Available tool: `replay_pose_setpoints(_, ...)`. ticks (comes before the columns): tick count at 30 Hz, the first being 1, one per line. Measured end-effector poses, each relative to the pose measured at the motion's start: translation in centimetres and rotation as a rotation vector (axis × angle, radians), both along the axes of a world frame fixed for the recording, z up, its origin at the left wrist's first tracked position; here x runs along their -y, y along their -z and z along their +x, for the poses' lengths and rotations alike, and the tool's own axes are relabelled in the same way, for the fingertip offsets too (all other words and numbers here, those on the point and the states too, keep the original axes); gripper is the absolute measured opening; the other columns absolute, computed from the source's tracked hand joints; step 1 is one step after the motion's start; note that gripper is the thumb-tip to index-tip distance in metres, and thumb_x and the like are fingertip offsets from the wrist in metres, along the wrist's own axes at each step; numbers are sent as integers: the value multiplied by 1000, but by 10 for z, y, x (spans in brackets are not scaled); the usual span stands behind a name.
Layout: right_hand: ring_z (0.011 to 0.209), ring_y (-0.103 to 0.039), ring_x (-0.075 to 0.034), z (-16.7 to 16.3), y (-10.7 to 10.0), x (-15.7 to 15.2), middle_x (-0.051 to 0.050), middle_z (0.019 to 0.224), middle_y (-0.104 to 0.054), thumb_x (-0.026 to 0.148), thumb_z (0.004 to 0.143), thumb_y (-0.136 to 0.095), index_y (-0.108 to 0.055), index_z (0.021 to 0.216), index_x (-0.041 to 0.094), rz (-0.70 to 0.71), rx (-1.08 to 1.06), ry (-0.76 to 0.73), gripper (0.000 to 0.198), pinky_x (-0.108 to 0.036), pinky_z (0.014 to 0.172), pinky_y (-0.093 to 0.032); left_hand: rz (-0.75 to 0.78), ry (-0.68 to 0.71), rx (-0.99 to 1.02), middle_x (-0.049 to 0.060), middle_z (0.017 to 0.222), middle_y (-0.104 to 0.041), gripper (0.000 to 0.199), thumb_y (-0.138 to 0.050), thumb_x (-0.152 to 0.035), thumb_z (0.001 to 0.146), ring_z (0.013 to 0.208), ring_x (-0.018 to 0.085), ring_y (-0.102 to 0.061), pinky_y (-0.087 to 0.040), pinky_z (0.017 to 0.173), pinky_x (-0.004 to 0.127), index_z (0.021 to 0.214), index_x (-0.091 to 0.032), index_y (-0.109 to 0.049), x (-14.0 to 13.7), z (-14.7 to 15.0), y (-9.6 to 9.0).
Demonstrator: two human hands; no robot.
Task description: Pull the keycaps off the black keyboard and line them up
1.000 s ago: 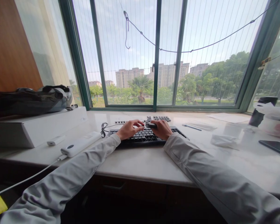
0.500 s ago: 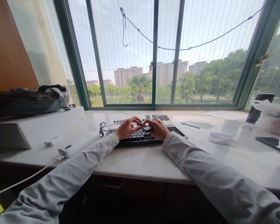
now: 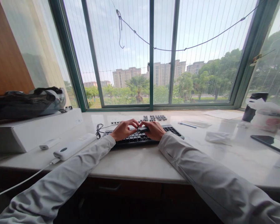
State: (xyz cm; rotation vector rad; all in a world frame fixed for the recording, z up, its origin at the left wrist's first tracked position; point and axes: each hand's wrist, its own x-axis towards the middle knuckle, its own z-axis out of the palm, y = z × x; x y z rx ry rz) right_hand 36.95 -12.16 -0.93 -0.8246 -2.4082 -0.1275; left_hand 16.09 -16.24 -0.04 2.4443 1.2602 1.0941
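Head view has a big window across the back, and under it I've got the pale desk where everything's going on. Off to the left sits a long white box, well apart from the work. Black keyboard lies flat in the middle of the desk, right below both hands, so that's the main thing located.

Left hand is in a narrow pinch, thumb and index almost together. Honestly can't tell from my end whether anything's between them. Right hand is wrapped around a dark handheld tool, its end aimed at the left fingertips, just above the keys. Smallest stuff: loose keycaps laid out in blocks between the keyboard and the window.

My read is we're on the fiddly bit, dealing with a keycap at the tool's tip, though I can't tell if it's coming off or going on. Next move calls for a steady right hand and a light left pinch, imo, with fingers clear of the neighbouring keys so none gets knocked.
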Motion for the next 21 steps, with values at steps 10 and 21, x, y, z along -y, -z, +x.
replay_pose_setpoints(10, 82, -64, -22, -3, -3, 3, -3, 85, -71, 26, 78, -54, -63, 109, 30, 34, 76, 83, 33, -28, 70, -38, -27, -68, -150, -5, 55, -50, 27, -52, -29, 79, 43, 6, -34, -28, 46, 19, 97, -13, -65, 4, -6, -5)
replay_pose_setpoints(21, 85, -66, -24, 1, -9, 6, -5, 94, -71, 30, 82, -52, -58, 115, 30, 25, 187, 70, 34, -32, 73, -41, -5, -123, -322, -4, 59, -52, 32, -49, -44, 84, 49, 9, -39, -33, 53, 21, 93, -15, -61, 2, -16, -9)
